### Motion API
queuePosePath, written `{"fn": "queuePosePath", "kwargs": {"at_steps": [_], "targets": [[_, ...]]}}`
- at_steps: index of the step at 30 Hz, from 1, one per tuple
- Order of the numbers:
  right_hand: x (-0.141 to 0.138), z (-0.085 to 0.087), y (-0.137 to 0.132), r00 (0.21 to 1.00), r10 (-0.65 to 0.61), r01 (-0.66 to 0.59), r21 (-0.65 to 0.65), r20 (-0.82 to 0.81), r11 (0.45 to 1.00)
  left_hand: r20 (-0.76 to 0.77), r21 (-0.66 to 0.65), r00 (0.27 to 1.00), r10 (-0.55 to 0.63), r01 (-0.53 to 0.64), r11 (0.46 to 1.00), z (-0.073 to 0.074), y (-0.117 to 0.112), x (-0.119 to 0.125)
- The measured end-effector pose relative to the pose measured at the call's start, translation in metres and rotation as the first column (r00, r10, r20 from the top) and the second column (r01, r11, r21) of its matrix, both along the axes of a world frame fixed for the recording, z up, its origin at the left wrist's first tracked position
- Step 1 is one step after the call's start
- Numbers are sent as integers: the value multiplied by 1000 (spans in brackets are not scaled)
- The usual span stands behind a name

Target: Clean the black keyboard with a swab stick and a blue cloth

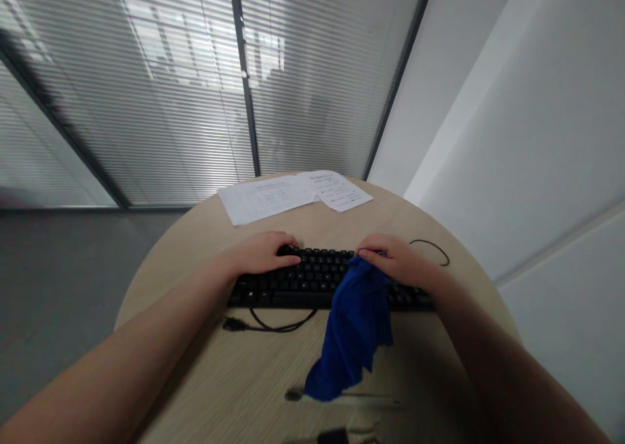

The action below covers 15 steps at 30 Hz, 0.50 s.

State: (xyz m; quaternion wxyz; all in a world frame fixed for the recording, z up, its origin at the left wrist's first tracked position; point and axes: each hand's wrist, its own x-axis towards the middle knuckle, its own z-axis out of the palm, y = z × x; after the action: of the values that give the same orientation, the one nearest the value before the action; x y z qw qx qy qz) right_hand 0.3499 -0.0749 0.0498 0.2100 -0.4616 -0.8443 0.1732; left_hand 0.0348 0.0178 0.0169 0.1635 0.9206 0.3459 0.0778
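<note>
A black keyboard point(312, 281) lies across the middle of a round wooden table point(229, 379). My left hand point(266, 252) rests on the keyboard's left end, fingers curled over its far edge. My right hand point(395, 258) is closed in a pinch on a blue cloth point(354, 330) above the keyboard's right half. The cloth hangs down from my fingers, over the keys and toward the table's near side.
Two printed paper sheets point(288, 196) lie at the table's far edge. The keyboard's black cable point(266, 325) loops in front of it, and another thin cable point(432, 249) curls at the right. A slim brush-like tool point(351, 400) lies near me. Glass walls with blinds stand behind.
</note>
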Motion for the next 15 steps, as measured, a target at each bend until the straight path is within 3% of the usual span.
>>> {"fn": "queuePosePath", "kwargs": {"at_steps": [3, 7, 11, 15], "targets": [[11, 8, -2, 944, -187, 167, -94, -272, 981, 17, -7, 1000, 1, -1, 1000, -1, 0, 0], [20, 28, -16, 649, -381, 267, -273, -658, 924, 37, -16, 999, 14, -13, 1000, -4, 0, -1], [33, 53, -38, 501, -233, 227, -133, -833, 965, 65, -3, 998, 13, -12, 1000, -6, 0, -1], [59, 77, -62, 352, -170, 185, -109, -920, 977, 55, 1, 998, -3, 3, 1000, -6, 0, 0]]}}
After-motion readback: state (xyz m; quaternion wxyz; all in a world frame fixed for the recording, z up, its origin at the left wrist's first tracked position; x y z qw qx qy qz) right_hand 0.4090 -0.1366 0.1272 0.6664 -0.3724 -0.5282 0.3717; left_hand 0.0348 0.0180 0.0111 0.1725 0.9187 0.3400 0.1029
